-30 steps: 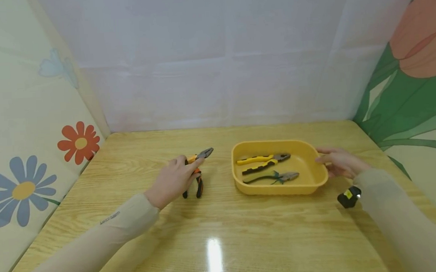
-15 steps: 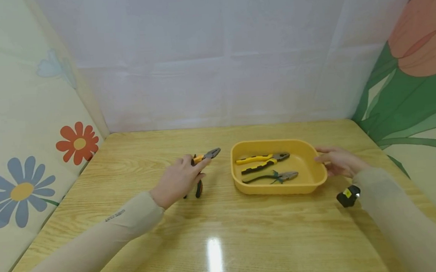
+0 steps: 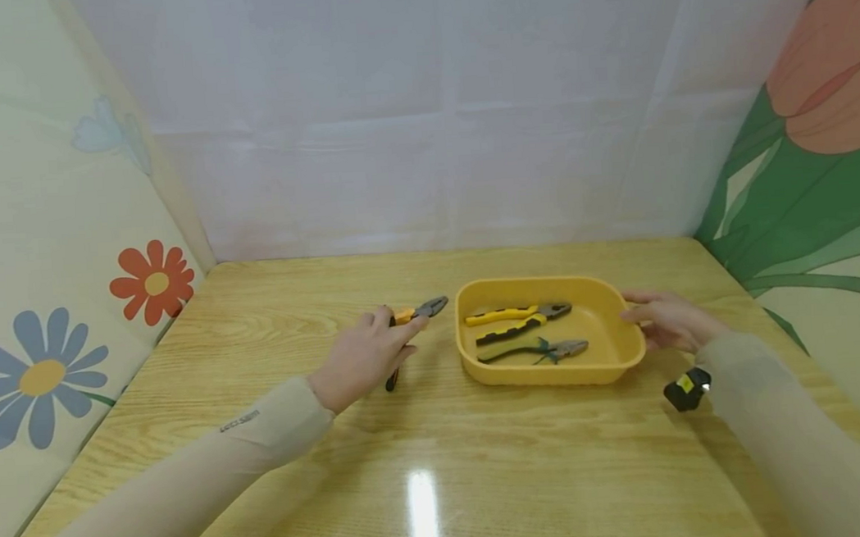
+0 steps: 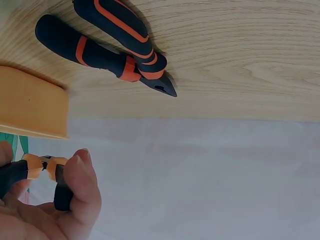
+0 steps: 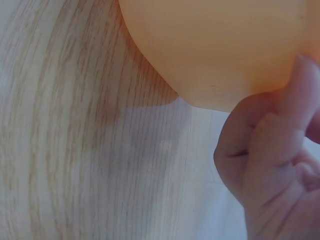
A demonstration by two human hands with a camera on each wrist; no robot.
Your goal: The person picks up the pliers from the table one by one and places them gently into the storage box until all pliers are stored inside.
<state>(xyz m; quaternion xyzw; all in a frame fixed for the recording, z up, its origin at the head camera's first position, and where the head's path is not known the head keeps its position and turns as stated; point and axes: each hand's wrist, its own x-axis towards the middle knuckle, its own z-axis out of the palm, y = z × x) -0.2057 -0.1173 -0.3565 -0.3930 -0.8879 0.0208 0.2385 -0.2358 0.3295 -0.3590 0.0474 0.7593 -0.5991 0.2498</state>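
Observation:
My left hand (image 3: 365, 355) holds a pair of pliers (image 3: 431, 307) with orange and black handles, its metal nose pointing right, close to the left rim of a yellow plastic basin (image 3: 540, 373). In the left wrist view, thumb and fingers curl round the spread handles. Partly hidden below that hand, black-and-orange pliers (image 4: 117, 31) lie on the wooden table. My right hand (image 3: 666, 320) grips the basin's right end, thumb at the rim and fingers against the outer wall. Inside the basin rest yellow-and-black pliers (image 3: 515, 327) and green-handled pliers (image 3: 534, 347).
The wooden table (image 3: 531, 468) reaches back to a white cloth backdrop (image 3: 422, 137). Flower-printed panels (image 3: 34, 202) stand along the left and right sides. A small black device (image 3: 687, 389) sits at the right wrist.
My left hand has moved right with the orange-and-black pliers, bringing their nose nearer the basin. The right hand and the basin have stayed put.

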